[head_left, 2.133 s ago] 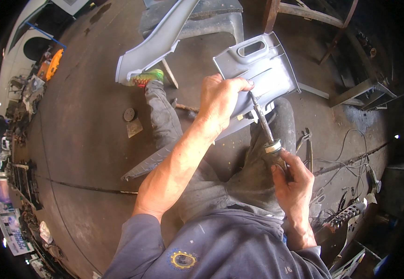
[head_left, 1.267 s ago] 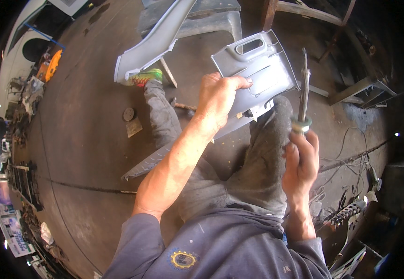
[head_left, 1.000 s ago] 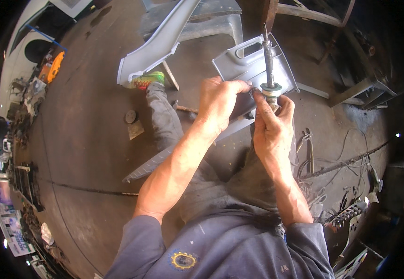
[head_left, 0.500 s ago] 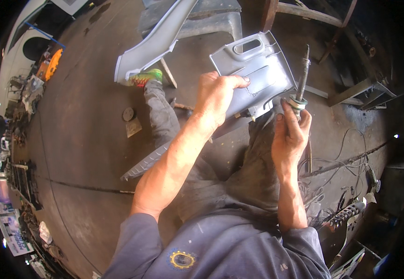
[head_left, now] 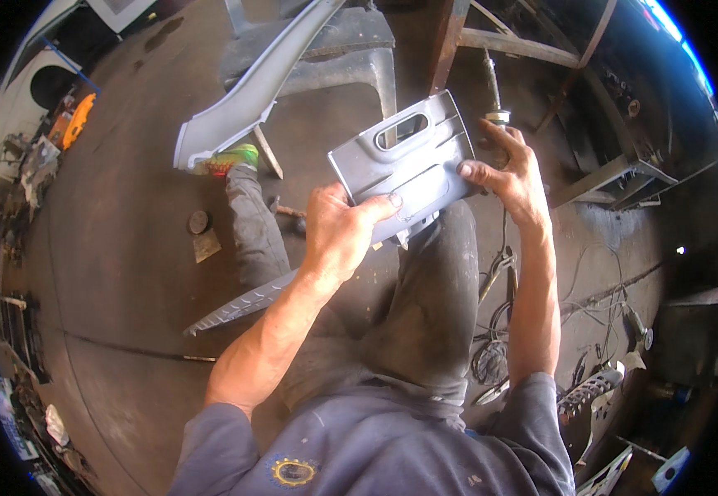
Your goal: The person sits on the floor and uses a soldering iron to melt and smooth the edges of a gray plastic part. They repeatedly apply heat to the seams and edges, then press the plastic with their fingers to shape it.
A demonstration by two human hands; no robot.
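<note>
Both hands grip one grey plastic panel above the person's lap

The grey panel [head_left: 404, 169] is a flat, roughly rectangular moulding with an oblong handle slot near its upper edge, raised ribs along its right side and a shallow recessed field in the middle; it is held tilted over the knees. The left hand [head_left: 338, 236] is clenched on its lower left edge, thumb across the face. The right hand [head_left: 512, 178] presses fingertips on the panel's right edge while also grasping one screwdriver [head_left: 493, 95], its shaft pointing up and away; how firmly it is held is hard to tell. On the floor [head_left: 119, 273] lie one long grey trim piece [head_left: 247, 112], one dark round disc [head_left: 198, 221] and a tangle of cables [head_left: 491, 355]
</note>
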